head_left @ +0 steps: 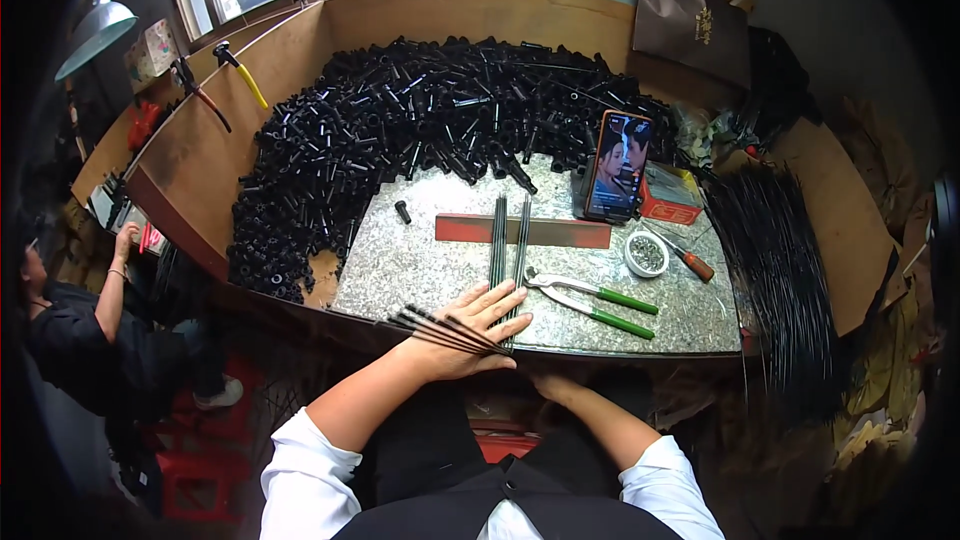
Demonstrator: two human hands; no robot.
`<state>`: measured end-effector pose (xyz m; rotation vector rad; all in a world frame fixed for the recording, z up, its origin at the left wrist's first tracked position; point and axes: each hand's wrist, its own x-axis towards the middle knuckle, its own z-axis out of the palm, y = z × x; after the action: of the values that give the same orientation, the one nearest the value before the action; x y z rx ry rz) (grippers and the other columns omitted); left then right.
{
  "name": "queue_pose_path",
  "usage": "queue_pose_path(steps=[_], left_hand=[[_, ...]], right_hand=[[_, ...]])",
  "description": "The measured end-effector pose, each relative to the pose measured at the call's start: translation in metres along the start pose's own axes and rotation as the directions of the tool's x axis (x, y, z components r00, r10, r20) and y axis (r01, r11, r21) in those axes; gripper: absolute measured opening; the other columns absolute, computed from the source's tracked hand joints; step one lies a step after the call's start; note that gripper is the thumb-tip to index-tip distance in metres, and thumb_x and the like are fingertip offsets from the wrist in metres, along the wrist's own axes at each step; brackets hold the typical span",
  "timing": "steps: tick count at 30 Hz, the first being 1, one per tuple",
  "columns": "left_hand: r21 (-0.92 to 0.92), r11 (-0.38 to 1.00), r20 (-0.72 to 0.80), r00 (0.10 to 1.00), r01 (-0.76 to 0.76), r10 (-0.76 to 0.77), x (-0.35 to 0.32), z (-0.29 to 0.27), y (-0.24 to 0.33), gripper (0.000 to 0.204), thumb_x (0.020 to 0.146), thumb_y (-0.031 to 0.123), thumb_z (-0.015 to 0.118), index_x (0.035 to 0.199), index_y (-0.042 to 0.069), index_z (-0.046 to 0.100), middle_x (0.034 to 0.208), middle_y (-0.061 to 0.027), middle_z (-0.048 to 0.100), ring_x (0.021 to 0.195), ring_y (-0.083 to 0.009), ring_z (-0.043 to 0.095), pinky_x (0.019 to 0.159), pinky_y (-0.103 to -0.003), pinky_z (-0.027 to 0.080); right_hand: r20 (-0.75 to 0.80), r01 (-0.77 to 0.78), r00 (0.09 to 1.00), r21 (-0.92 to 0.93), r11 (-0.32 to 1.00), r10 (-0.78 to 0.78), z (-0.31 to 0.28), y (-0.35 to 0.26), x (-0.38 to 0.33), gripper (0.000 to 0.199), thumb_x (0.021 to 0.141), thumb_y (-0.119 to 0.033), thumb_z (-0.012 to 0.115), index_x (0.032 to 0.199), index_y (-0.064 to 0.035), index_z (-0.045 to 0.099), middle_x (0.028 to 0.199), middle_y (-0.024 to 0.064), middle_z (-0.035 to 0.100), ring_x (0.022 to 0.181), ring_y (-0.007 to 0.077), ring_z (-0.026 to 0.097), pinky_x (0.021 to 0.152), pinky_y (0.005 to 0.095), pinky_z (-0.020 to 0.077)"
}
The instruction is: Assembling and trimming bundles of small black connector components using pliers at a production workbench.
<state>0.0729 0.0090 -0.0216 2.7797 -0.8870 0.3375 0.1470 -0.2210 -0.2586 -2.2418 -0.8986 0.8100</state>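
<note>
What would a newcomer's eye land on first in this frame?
Most likely the huge heap of black tube pieces filling the back and left of the workbench. Next, the left hand pressed flat on a bundle of thin black rods at the front edge, with green-handled pliers just right of it.

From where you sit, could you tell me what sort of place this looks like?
Probably a small workshop for hand assembly: a big heap of black plastic tube parts fills the bench, thin black rods lie under the left hand, and green-handled pliers sit beside them.
</note>
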Motion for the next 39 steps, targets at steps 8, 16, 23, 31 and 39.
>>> queue_pose_path(steps=[8, 16, 23, 31, 39], left_hand=[[0.06, 0.993, 0.001, 0.995, 0.104, -0.104, 0.001, -0.001, 0.004, 0.081, 0.077, 0.059, 0.062, 0.138, 0.01, 0.042, 0.146, -0.0193, 0.033, 0.138, -0.0364, 0.026, 0.112, -0.048, 0.023], [0.177, 0.975, 0.01, 0.991, 0.132, -0.136, 0.005, 0.002, 0.005, 0.093, 0.075, 0.07, 0.053, 0.139, 0.003, 0.039, 0.146, -0.0217, 0.032, 0.139, -0.0374, 0.023, 0.113, -0.047, 0.02], [0.148, 0.976, -0.022, 0.987, 0.16, -0.159, 0.008, 0.002, 0.007, 0.088, 0.077, 0.067, 0.056, 0.138, 0.005, 0.041, 0.146, -0.0191, 0.034, 0.138, -0.0363, 0.027, 0.111, -0.047, 0.025], [0.158, 0.979, -0.096, 0.989, 0.13, -0.116, 0.011, -0.002, 0.006, 0.089, 0.072, 0.065, 0.063, 0.134, 0.004, 0.046, 0.141, -0.0189, 0.042, 0.134, -0.0364, 0.035, 0.108, -0.048, 0.03], [0.141, 0.98, -0.102, 0.987, 0.141, -0.128, 0.007, -0.004, 0.003, 0.089, 0.071, 0.066, 0.063, 0.132, 0.004, 0.048, 0.14, -0.0189, 0.044, 0.133, -0.0359, 0.037, 0.106, -0.048, 0.033]], right_hand=[[-0.102, -0.038, 0.995, -0.257, 0.966, 0.012, -0.04, -0.025, -0.039, 0.054, 0.094, -0.032, 0.051, 0.139, -0.0053, 0.038, 0.138, 0.0237, 0.043, 0.127, 0.0376, 0.042, 0.105, 0.0432, 0.0337], [0.035, 0.309, 0.945, 0.243, 0.92, -0.326, -0.133, -0.159, -0.122, 0.03, 0.09, -0.009, 0.06, 0.117, 0.0021, 0.059, 0.101, 0.014, 0.069, 0.091, 0.0218, 0.067, 0.082, 0.0314, 0.0516], [-0.592, 0.401, 0.717, -0.081, 0.912, -0.368, -0.2, -0.161, -0.12, 0.014, 0.09, -0.003, 0.055, 0.098, 0.0033, 0.065, 0.082, 0.0087, 0.066, 0.069, 0.0139, 0.062, 0.063, 0.0255, 0.05], [-0.788, 0.054, 0.455, -0.441, 0.896, -0.415, -0.325, -0.109, -0.085, 0.015, 0.086, -0.008, 0.06, 0.092, 0.0043, 0.066, 0.084, 0.0159, 0.066, 0.075, 0.0258, 0.064, 0.067, 0.0318, 0.0484], [-0.722, -0.368, 0.668, -0.529, 0.764, -0.179, -0.389, -0.071, -0.027, 0.014, 0.077, -0.01, 0.065, 0.086, -0.0012, 0.07, 0.085, 0.0207, 0.066, 0.084, 0.0356, 0.065, 0.075, 0.0424, 0.0505]])
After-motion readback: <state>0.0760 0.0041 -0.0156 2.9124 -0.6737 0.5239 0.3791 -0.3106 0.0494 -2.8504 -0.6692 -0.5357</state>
